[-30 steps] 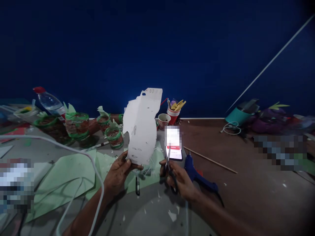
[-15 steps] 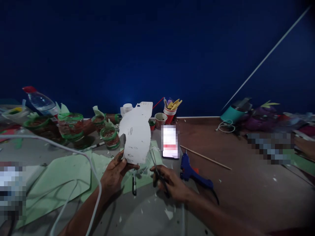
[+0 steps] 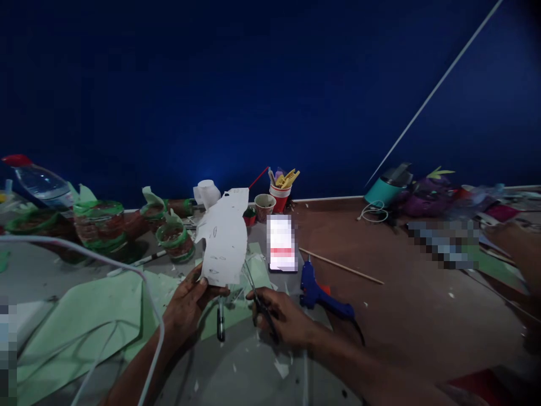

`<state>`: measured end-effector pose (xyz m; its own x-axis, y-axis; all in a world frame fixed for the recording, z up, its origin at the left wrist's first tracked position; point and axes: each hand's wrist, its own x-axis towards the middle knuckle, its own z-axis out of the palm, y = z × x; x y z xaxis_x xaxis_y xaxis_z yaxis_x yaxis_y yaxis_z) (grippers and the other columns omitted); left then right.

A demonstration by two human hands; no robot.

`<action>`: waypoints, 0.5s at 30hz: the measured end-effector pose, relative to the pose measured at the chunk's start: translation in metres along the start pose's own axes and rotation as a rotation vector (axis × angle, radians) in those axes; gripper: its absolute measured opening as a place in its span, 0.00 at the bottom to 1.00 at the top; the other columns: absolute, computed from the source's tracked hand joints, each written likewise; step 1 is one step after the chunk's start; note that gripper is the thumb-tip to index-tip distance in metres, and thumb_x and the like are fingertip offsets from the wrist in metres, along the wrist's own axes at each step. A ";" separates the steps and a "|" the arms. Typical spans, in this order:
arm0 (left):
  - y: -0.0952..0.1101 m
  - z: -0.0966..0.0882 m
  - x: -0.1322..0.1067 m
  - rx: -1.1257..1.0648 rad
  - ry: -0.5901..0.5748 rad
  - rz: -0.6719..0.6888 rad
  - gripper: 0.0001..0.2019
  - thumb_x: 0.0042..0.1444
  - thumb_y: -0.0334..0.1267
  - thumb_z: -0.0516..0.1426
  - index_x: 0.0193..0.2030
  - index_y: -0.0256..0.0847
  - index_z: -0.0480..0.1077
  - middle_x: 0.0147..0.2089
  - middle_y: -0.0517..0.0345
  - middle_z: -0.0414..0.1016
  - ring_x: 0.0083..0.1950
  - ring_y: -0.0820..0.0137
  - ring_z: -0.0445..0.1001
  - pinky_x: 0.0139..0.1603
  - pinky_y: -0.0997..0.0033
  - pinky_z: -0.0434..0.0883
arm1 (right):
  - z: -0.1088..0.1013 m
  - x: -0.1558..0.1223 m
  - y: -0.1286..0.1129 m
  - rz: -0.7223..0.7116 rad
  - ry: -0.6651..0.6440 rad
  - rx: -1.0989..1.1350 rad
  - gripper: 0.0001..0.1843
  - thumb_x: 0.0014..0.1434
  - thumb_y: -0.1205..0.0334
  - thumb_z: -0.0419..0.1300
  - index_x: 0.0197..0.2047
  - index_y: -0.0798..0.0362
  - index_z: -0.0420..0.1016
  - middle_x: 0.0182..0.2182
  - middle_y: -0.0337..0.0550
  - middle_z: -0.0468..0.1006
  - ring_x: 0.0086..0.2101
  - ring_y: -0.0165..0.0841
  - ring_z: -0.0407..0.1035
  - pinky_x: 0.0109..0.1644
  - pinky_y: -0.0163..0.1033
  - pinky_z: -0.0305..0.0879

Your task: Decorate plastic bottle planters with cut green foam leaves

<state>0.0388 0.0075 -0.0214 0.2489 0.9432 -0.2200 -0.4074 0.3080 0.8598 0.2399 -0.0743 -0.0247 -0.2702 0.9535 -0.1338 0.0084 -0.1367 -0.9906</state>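
Observation:
My left hand (image 3: 192, 299) is closed on the lower edge of a white sheet of paper (image 3: 226, 242) with an irregular cut outline and small leaf-like pencil marks. The sheet is held up above the table. My right hand (image 3: 281, 316) grips a pair of dark-handled scissors (image 3: 264, 307). The blades point up and away, just right of the paper and apart from it as far as I can see. Below the sheet, between both hands, a black-and-clear pen-like tool (image 3: 221, 321) lies on green paper (image 3: 249, 310).
A lit phone (image 3: 283, 245), a blue glue gun (image 3: 319, 293) and a wooden stick (image 3: 342, 265) lie to the right. Green-rimmed brown pots (image 3: 175, 242) stand left, near a tilted bottle (image 3: 40, 180). A white cable (image 3: 154, 293) crosses my left forearm. Another person's hand (image 3: 513, 248) is far right.
The view has turned slightly right, so things sit further left. The paper has dipped a little. Another person's arm shows more at far right. Both my holds are unchanged.

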 end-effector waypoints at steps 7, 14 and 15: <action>-0.001 -0.003 0.001 0.048 -0.007 0.004 0.24 0.42 0.42 0.67 0.47 0.40 0.68 0.36 0.55 0.79 0.29 0.67 0.79 0.34 0.73 0.76 | 0.001 0.000 -0.001 0.023 0.012 0.048 0.17 0.50 0.60 0.61 0.44 0.53 0.67 0.23 0.32 0.64 0.22 0.23 0.57 0.24 0.30 0.54; -0.002 -0.002 0.000 0.058 -0.066 -0.004 0.20 0.46 0.45 0.64 0.46 0.40 0.70 0.36 0.53 0.79 0.29 0.66 0.78 0.34 0.70 0.75 | 0.001 -0.001 -0.001 0.055 -0.003 0.126 0.22 0.52 0.48 0.60 0.44 0.54 0.65 0.21 0.31 0.63 0.20 0.23 0.54 0.22 0.29 0.50; -0.002 -0.002 0.000 0.061 -0.076 -0.003 0.20 0.47 0.45 0.64 0.46 0.40 0.70 0.37 0.52 0.79 0.30 0.66 0.78 0.34 0.69 0.75 | 0.001 -0.001 -0.002 0.054 0.006 0.137 0.23 0.51 0.47 0.61 0.43 0.54 0.65 0.20 0.30 0.61 0.20 0.23 0.52 0.22 0.29 0.49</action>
<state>0.0380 0.0072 -0.0245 0.3169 0.9295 -0.1889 -0.3529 0.3004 0.8861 0.2392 -0.0752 -0.0225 -0.2672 0.9452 -0.1876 -0.1089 -0.2230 -0.9687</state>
